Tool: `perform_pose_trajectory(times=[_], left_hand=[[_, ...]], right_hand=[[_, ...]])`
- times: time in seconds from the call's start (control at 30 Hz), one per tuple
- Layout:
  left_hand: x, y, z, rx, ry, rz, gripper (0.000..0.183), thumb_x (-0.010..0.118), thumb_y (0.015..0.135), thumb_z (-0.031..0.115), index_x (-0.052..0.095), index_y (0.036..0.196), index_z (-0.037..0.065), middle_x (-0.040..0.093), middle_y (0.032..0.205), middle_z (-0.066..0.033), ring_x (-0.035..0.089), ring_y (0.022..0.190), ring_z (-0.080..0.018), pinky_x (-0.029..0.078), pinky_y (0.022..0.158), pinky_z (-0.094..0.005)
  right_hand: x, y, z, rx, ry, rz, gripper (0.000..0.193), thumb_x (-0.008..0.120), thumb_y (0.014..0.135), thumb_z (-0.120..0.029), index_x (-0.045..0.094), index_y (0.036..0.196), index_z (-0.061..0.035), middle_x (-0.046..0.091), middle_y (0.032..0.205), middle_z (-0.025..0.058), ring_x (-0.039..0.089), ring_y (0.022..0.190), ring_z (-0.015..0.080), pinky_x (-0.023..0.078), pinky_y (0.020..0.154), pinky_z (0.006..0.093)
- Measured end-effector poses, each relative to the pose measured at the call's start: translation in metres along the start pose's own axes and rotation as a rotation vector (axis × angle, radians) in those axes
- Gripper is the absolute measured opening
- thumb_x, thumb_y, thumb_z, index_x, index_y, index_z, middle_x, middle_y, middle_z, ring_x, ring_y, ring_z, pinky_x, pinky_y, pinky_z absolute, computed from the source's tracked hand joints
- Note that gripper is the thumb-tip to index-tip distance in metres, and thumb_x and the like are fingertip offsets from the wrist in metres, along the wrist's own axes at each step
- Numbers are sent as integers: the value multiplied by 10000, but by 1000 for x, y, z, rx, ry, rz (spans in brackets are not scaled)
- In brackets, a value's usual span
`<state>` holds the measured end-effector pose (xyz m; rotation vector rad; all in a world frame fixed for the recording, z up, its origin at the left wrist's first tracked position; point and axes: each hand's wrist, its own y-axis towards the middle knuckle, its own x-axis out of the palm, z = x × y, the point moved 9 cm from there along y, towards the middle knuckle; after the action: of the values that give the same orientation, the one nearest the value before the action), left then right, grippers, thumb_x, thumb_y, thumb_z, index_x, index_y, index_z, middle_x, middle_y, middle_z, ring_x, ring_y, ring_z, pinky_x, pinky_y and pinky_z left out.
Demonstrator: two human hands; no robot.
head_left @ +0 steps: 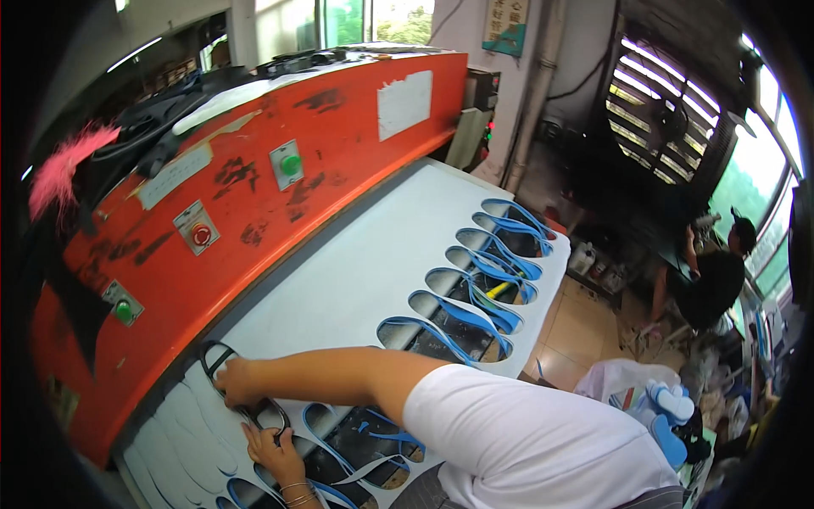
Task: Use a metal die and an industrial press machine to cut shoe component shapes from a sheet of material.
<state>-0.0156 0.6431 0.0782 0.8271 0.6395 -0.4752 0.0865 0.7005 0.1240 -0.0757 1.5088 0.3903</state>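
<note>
A black sole-shaped cutting die (pixel 276 416) stands on a white foam sheet (pixel 365 246) at the lower left. My right hand (pixel 239 382) reaches across from the right and is closed over the middle of the die. At the die's near end, my left hand (pixel 278 458), with bracelets at the wrist, grips the rim between thumb and fingers. Beside them, the sheet has a cut-out (pixel 356 437) with blue edges and loose strips. Thin sole-shaped outlines (pixel 191 424) mark the sheet to the left of my hands.
An orange-red press beam (pixel 339 136) with green buttons (pixel 290 165) and a red one (pixel 201 235) spans the table's far side. A row of sole-shaped holes (pixel 462 318) lines the sheet's right part. At right are blue slippers (pixel 670 403), a fan (pixel 670 119) and another person (pixel 716 280).
</note>
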Motion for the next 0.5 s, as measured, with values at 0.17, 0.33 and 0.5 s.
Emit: perform_pose_trajectory(times=[0.17,0.33,0.5], left_hand=[[-7,15,8,-1,-88,-43,294,660,797,68,542,1061,15,520,1325,-248,489,1231,-356,256,1103,-437],[14,10,9,-203,-279,-46,717,724,781,176,375,1379,-9,537,1268,-302,536,1198,-365,402,1002,-391],[19,27,9,-73,368,-420,534,638,803,462,629,1051,-11,658,928,-255,623,900,-415,481,784,-476]], right_hand=[[-23,-2,-18,-423,-267,242,125,629,734,-271,702,796,-190,600,1066,-15,560,1008,171,450,849,349],[-23,-44,0,-628,50,550,95,604,683,-225,664,670,-154,609,709,12,621,756,251,481,836,392],[-83,-53,46,-256,257,784,188,651,599,-95,620,784,-96,592,823,91,570,855,310,453,819,430]])
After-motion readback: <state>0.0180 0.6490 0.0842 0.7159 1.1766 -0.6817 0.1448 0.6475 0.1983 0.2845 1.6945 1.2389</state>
